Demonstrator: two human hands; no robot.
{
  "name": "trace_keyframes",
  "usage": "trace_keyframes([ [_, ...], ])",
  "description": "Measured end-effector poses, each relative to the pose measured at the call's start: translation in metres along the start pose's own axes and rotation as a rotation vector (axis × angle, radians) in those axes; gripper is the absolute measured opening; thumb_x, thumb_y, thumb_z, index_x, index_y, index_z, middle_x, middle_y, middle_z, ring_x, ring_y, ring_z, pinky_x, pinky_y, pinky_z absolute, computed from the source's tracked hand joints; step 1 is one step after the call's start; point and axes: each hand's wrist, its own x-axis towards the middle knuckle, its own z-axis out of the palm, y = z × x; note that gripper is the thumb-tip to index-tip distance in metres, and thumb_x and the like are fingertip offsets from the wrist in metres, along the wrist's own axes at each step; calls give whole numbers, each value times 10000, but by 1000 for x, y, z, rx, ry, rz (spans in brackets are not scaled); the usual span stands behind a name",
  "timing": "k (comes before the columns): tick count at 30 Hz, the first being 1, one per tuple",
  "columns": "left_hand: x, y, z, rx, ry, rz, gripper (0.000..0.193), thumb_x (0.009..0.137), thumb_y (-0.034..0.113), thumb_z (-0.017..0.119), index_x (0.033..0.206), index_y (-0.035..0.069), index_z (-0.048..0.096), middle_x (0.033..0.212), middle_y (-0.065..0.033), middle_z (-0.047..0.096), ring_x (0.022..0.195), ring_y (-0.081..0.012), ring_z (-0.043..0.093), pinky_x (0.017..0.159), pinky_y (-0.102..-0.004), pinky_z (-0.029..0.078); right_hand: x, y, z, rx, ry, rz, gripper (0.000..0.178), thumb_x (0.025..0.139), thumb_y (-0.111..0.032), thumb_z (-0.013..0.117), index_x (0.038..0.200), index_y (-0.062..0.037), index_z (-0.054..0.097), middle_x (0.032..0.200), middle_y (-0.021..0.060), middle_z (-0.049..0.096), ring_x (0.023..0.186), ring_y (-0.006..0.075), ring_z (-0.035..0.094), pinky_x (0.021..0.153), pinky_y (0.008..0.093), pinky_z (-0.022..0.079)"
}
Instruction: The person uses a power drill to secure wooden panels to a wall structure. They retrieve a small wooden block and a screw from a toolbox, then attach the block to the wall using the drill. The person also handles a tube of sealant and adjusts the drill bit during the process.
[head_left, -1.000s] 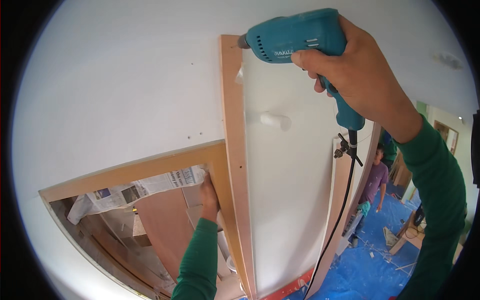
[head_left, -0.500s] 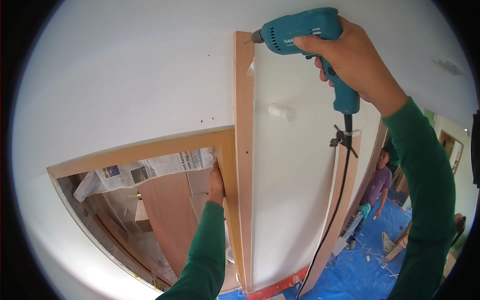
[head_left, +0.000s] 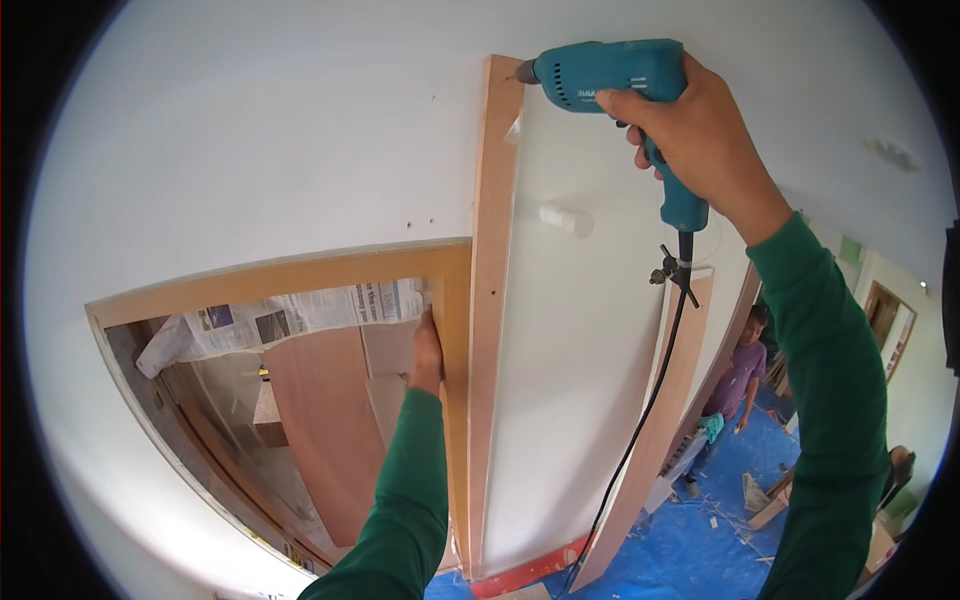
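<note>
High up, my right hand is closed round the handle of a teal power drill, the fingers near its trigger. The drill points left, and its thin bit meets the top of an upright wooden board. A small dark hole shows lower on that board. A black cord hangs from the drill's handle, with a chuck key fixed near its top. Lower left, my left hand grips the inner edge of a wooden frame around an opening; some of its fingers are hidden.
Newspaper lines the top of the opening, and wooden panels stand beyond it. Another upright board stands right of the white panel. A person in a purple shirt is at the right, above a blue floor sheet strewn with scraps.
My view has shifted slightly, moving the upright board's top a little right in the picture. The drill is more level, its bit still at the board's top. My left hand keeps its place on the frame.
</note>
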Motion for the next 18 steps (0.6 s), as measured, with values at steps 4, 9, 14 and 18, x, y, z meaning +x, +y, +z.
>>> trace_keyframes([
  [4, -6, 5, -2, 15, 32, 24, 614, 1150, 434, 382, 1433, -54, 625, 1296, -170, 731, 1106, -255, 728, 930, -378, 593, 0, 3, 2, 15, -13, 13, 409, 900, -334, 814, 1122, -21, 672, 749, 70, 696, 585, 174, 689, 609, 322, 600],
  [9, -3, 6, 1, 100, 65, 19, 607, 1142, 410, 360, 1405, -56, 647, 1231, -183, 751, 1076, -257, 734, 910, -375, 591, -3, 9, 8, -24, 30, -66, 404, 934, -342, 833, 1105, -20, 658, 707, 51, 645, 553, 137, 649, 547, 292, 565],
  [14, 5, 0, -5, 142, 73, 36, 619, 1139, 413, 340, 1349, -63, 675, 1186, -190, 764, 1021, -281, 742, 901, -382, 585, -12, -2, 13, -19, 28, -53, 406, 932, -342, 836, 1098, -17, 659, 697, 49, 636, 546, 139, 642, 556, 293, 568],
  [18, 34, -17, -25, 165, 70, 20, 629, 1132, 434, 362, 1317, -68, 691, 1181, -196, 767, 1013, -296, 739, 900, -398, 576, -8, -4, 8, -62, 12, -70, 398, 930, -343, 838, 1081, -19, 663, 691, 47, 631, 544, 140, 641, 560, 293, 570],
])
